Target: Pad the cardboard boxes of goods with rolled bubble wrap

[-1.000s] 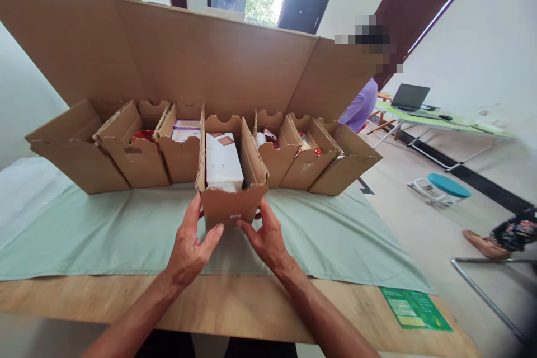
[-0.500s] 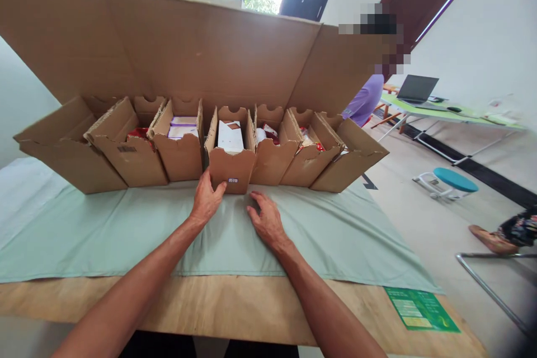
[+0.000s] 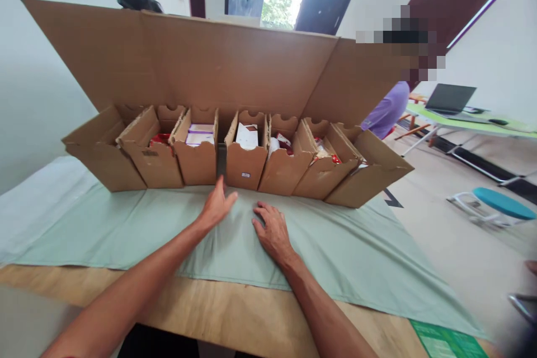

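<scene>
Several open-topped cardboard bins stand in a curved row on a pale green cloth [image 3: 168, 229]. My left hand [image 3: 217, 204] is open, fingers pointing at the gap left of the labelled cardboard bin [image 3: 241, 165], which holds a white box [image 3: 246, 136]. Over the cloth in front of that bin, my right hand [image 3: 272, 228] is open with bent, spread fingers and holds nothing. Left of the gap, another cardboard bin [image 3: 195, 166] contains white boxes with purple edges [image 3: 200, 137]. The cardboard bin [image 3: 285, 172] to the right has a white and dark red item inside.
A tall cardboard panel [image 3: 235, 67] rises behind the bins. The cloth covers part of a wooden table [image 3: 210, 305]. To the right are a person in a purple shirt [image 3: 388, 109], a laptop [image 3: 451, 99] on another table, and a blue stool [image 3: 503, 203].
My left hand has let go of the labelled bin and drawn back slightly. That bin now sits closer to its right neighbour, with a wider gap on its left. The view has shifted.
</scene>
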A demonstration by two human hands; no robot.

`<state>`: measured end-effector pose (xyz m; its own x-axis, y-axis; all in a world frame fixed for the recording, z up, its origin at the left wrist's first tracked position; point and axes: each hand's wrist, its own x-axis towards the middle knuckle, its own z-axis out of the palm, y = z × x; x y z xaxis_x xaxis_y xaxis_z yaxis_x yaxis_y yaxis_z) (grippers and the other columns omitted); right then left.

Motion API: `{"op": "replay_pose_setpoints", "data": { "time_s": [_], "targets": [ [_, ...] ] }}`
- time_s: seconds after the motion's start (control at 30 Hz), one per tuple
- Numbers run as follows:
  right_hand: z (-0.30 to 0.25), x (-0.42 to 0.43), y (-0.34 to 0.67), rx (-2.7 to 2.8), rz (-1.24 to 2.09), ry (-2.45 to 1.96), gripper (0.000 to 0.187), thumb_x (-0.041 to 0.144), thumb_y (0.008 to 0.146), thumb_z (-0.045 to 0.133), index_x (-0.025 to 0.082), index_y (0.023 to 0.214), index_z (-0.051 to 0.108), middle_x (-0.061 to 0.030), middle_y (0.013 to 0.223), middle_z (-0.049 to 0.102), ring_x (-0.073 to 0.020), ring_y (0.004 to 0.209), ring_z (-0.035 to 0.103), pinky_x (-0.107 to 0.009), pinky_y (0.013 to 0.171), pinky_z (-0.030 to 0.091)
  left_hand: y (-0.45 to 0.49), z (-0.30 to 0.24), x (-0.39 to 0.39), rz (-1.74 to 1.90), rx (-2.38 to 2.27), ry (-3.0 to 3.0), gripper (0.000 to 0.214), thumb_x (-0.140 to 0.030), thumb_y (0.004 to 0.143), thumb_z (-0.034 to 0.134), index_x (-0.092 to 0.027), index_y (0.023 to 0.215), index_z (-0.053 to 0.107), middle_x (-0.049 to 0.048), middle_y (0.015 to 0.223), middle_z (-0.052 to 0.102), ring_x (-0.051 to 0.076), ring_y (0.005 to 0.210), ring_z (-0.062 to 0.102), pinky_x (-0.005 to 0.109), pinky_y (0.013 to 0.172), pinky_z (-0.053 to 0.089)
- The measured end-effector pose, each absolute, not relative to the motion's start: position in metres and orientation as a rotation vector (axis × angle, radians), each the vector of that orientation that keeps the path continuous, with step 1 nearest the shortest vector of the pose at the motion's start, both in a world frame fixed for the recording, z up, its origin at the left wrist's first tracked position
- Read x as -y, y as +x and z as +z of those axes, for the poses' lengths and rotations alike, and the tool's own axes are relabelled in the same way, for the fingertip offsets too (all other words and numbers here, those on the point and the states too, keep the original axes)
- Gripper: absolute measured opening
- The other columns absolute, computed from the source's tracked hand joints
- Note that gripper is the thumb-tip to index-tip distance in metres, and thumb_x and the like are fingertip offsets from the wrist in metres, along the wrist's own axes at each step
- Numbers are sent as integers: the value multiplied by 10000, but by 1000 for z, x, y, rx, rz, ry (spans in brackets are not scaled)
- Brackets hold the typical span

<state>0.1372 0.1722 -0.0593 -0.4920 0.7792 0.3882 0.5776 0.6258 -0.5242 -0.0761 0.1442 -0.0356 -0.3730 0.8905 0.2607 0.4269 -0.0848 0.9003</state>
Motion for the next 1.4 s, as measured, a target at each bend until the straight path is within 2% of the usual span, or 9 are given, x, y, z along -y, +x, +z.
{"op": "replay_pose_setpoints", "data": {
  "time_s": [0.13,0.3,0.5,0.67,0.93,1.13,1.2,1.3,1.4],
  "targets": [
    [-54,-172,135,2190,454,-1024,262,211,884,567,197,1078,742,-140,1206,754,-297,1112,687,-491,975,517,-81,-49,-36,1243,-1712,1611,561,-273,709,779,-226,1265,728,131,1382,712,368,1364,604,599,1191,425],
    [5,-169,94,2191,578,-907,374,263,953,507,204,1283,672,-59,981,778,-187,775,706,-324,786,556,-95,-61,50,927,-1715,1972,415,-333,948,629,-315,1359,683,74,1551,582,320,1494,481,623,1255,337],
    [113,-193,-19,2429,474,-979,693,190,930,552,227,1604,394,-37,989,780,-230,893,705,-345,872,511,-95,-70,50,1159,-1804,1851,378,-330,954,616,-265,1315,708,107,1351,732,322,1361,621,624,1201,435],
    [133,-200,-58,2488,339,-1153,324,150,911,573,211,1193,720,-83,1016,780,-280,1000,701,-341,838,484,-92,-71,47,1295,-1761,1847,348,-269,924,615,-257,1249,737,108,1260,773,329,1285,676,626,1153,490],
    [107,-117,83,2368,464,-920,164,281,979,558,249,917,706,11,741,733,-171,671,675,-266,650,466,-98,-70,59,1630,-1986,1258,385,-373,976,581,-220,1318,665,143,1329,715,299,1226,691,522,1064,570],
    [101,-65,217,2227,409,-883,127,326,983,642,295,931,754,-11,840,776,-201,736,736,-328,721,595,-94,-56,71,1704,-1999,1042,632,-442,905,700,-234,1474,520,152,1492,589,308,1336,601,550,1176,455],
    [94,-60,251,1993,388,-1014,128,313,975,669,305,1072,751,-22,955,789,-219,815,761,-370,781,627,-89,-43,70,1697,-1928,1049,723,-449,879,741,-260,1521,470,147,1531,553,313,1352,590,555,1191,438],
    [73,-52,287,1756,581,-1055,465,336,986,671,324,1441,573,-71,1253,750,-245,1010,771,-411,856,645,-81,-26,63,1685,-1754,1086,796,-460,862,766,-301,1561,420,131,1600,482,333,1427,527,554,1201,432],
    [47,-41,295,1873,817,-1018,651,472,948,713,311,1536,485,-125,1453,645,-297,1241,691,-418,907,641,-72,-18,57,1603,-1572,1129,796,-489,859,765,-319,1556,420,119,1604,475,350,1464,487,538,1179,467]
  ]
}}
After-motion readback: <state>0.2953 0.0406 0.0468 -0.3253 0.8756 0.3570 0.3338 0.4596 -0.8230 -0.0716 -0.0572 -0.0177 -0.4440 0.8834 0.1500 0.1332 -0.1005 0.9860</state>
